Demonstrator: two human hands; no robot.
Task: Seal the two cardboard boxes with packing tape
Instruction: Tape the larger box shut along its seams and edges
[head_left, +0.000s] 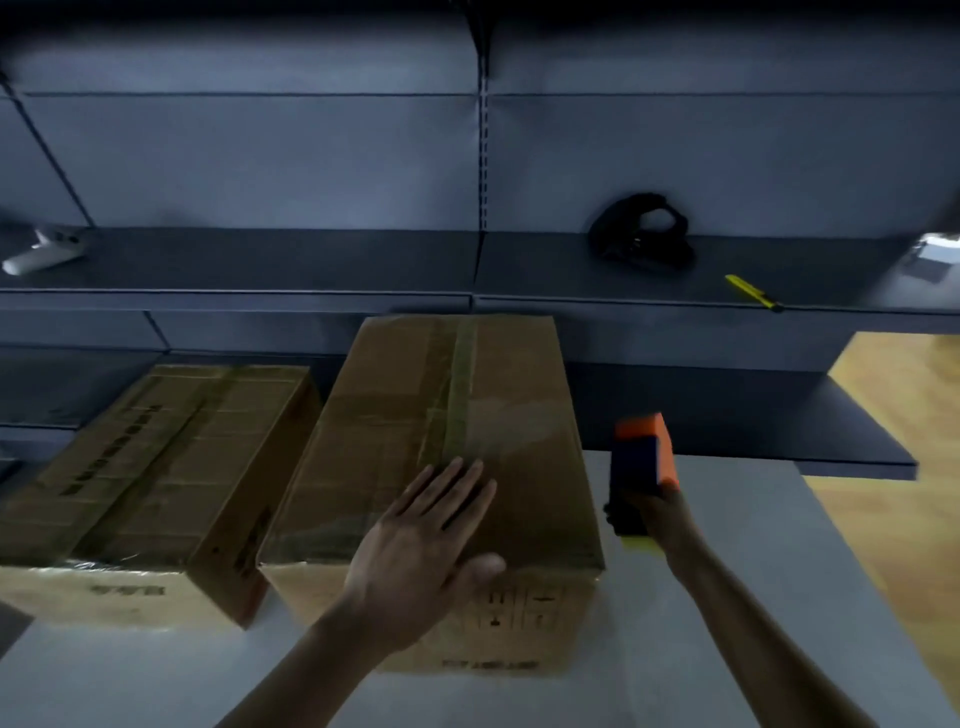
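Observation:
Two closed cardboard boxes stand side by side on a pale table (737, 597). The taller box (519, 415) in the middle has a strip of tape (460, 395) running along its top seam. My left hand (421, 551) lies flat with straight fingers on the near part of its top, over the seam. The lower box (156, 457) to the left also shows tape along its top. My right hand (654, 514) grips an orange and dark tape dispenser (644, 462), held just off the right side of the taller box.
Dark shelving runs behind the boxes. On the upper shelf lie a black bundle (641, 234), a yellow utility knife (753, 292) and a white object (41, 252) at far left. A lower shelf end (852, 436) juts right. Wooden floor (893, 519) shows at right.

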